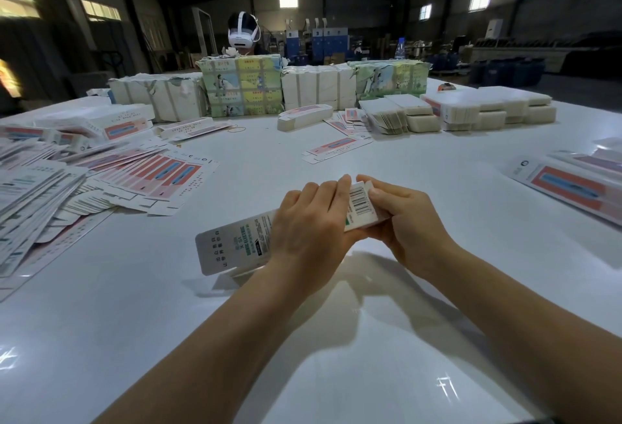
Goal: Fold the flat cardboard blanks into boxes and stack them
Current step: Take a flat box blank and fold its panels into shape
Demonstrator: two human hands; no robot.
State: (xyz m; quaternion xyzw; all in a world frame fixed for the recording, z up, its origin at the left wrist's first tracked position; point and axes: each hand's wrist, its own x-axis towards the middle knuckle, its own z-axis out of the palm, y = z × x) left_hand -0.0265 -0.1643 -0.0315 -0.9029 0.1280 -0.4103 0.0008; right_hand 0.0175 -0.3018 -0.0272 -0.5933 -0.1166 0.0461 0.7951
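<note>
Forming one long, narrow carton [245, 241] above the white table [336, 373], both hands meet at its far end. The left hand [309, 221] wraps over the top of the carton near the barcode panel, fingers curled down across it, which appears to brace the body so that it keeps its shape. The right hand [400, 218] curls round the same end from the other side, thumb pressed against the small end flap [365, 185], apparently to tuck it shut. The near end of the carton juts toward the viewer and casts a shadow on the table, so it is probably held just clear of the surface. A fanned heap of flat blanks [101, 181] lies well to the left, within reach as the supply. More printed pieces [579, 181] lie at the right edge; whether they are folded cannot be told. Squared stacks of white card [471, 110] and strapped bundles [242, 86] line the far side, where another person wearing a headset [243, 34] sits. Judged from this, the fold is near its closing step.
</note>
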